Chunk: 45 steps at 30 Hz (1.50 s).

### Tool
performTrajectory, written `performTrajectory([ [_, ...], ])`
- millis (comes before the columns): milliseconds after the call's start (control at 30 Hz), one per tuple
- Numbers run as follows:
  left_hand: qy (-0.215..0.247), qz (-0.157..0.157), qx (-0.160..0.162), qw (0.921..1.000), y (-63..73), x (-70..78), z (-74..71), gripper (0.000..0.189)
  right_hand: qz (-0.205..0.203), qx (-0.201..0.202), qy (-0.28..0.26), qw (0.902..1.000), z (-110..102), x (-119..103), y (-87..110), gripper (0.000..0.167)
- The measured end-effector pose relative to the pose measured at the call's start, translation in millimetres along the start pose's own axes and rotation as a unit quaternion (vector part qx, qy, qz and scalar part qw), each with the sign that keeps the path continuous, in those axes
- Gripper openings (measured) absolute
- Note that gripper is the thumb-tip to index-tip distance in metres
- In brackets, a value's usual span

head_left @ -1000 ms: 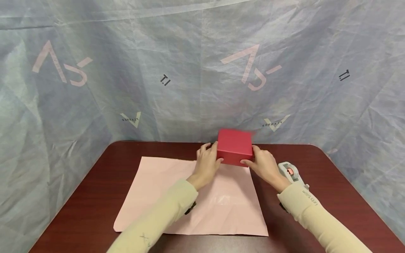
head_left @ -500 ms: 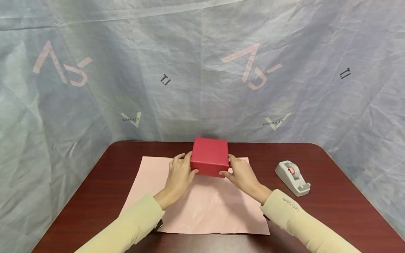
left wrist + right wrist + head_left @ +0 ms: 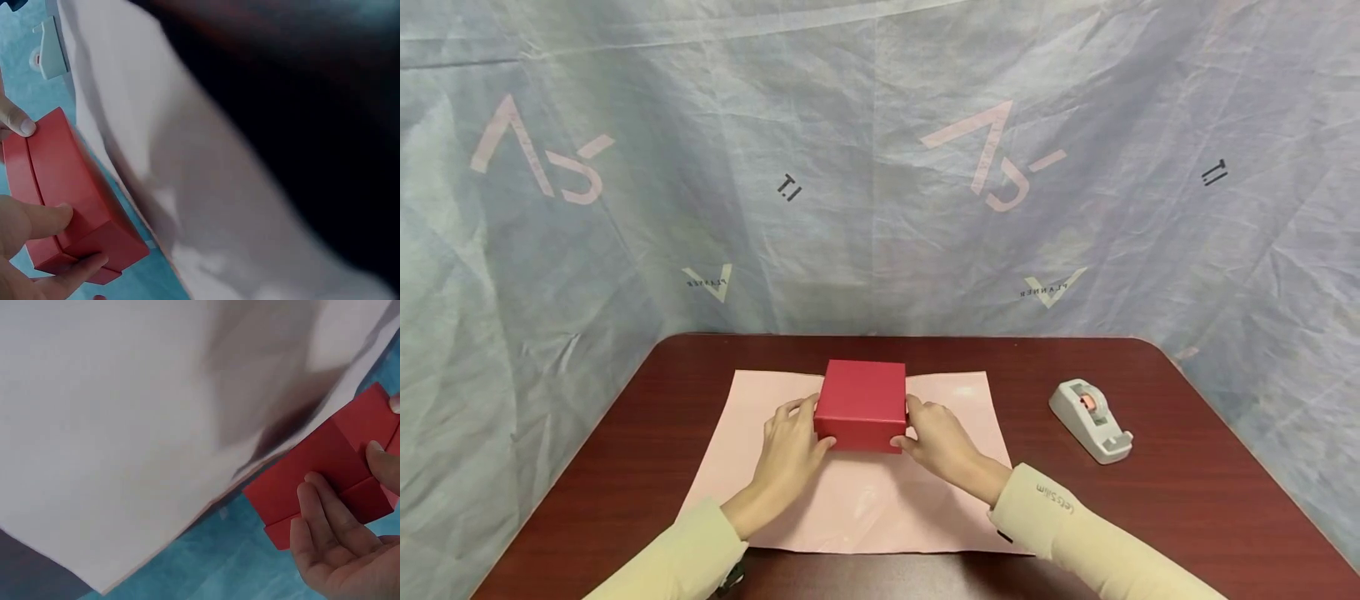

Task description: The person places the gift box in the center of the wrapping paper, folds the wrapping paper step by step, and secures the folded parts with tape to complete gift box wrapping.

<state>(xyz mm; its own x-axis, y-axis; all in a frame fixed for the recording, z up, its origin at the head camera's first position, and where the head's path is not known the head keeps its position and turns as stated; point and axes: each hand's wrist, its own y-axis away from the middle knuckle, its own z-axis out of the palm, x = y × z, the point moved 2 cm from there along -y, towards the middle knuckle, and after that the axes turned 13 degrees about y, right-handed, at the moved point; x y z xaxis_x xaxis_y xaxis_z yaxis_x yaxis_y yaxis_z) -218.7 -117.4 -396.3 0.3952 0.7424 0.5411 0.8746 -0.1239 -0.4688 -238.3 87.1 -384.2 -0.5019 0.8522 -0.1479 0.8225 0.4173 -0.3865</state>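
Note:
Both hands grip a red lidded box over the middle of a pale pink sheet of paper. My left hand holds its left side, thumb on the near face. On the opposite side, my right hand has its thumb on the near face too. In the left wrist view the lid seam runs around the box, with the left thumb and a finger pressed on it. Fingers of the right hand lie flat along the box's side in the right wrist view. Whether the box touches the paper I cannot tell.
A white tape dispenser with a roll of tape stands on the dark red-brown table, right of the paper. A grey-blue printed cloth hangs behind and along both sides of the table.
Held in both hands, the box has moved left and toward the person, from the paper's far right edge to over its middle. The tape dispenser, partly covered earlier, is now fully in view.

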Motion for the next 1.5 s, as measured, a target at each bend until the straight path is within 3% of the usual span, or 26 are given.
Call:
performTrajectory([
  [200,0.005,-0.005,0.0,1.0,14.4,-10.1,0.1,0.062,0.005,-0.03,0.014,0.9994,11.3,-6.6,3.6,0.037],
  [333,0.002,0.004,0.005,1.0,21.6,-14.8,1.3,0.062,-0.008,-0.024,0.029,0.9993,15.5,-9.2,5.9,0.038],
  [600,-0.023,0.03,0.014,0.9992,28.4,-21.6,3.3,0.058,-0.015,-0.025,0.031,0.9991,20.2,-11.7,11.0,0.046],
  [800,-0.032,0.021,-0.001,0.9993,30.6,-23.1,2.7,0.055,-0.014,-0.043,0.016,0.9988,22.0,-11.1,13.5,0.049],
  [967,-0.032,-0.018,-0.043,0.9984,31.9,-26.6,2.7,0.082,0.001,-0.07,0.003,0.9975,20.6,-8.1,14.8,0.055],
  [1067,-0.028,-0.039,-0.089,0.9948,33.2,-29.0,3.2,0.099,0.008,-0.1,0.002,0.995,21.1,-5.5,15.5,0.068],
  [1167,-0.014,-0.048,-0.119,0.9916,34.4,-30.9,3.4,0.104,0.007,-0.139,0.004,0.9903,22.7,-3.8,17.2,0.082],
  [1333,0.005,-0.047,-0.126,0.9909,35.9,-31.3,4.8,0.103,0.002,-0.184,0.01,0.9828,24.3,-4.0,22.1,0.09],
  [1500,0.001,-0.046,-0.131,0.9904,36.3,-27.3,8.9,0.104,-0.013,-0.189,0.038,0.9812,23.1,-2.9,27.8,0.087],
])
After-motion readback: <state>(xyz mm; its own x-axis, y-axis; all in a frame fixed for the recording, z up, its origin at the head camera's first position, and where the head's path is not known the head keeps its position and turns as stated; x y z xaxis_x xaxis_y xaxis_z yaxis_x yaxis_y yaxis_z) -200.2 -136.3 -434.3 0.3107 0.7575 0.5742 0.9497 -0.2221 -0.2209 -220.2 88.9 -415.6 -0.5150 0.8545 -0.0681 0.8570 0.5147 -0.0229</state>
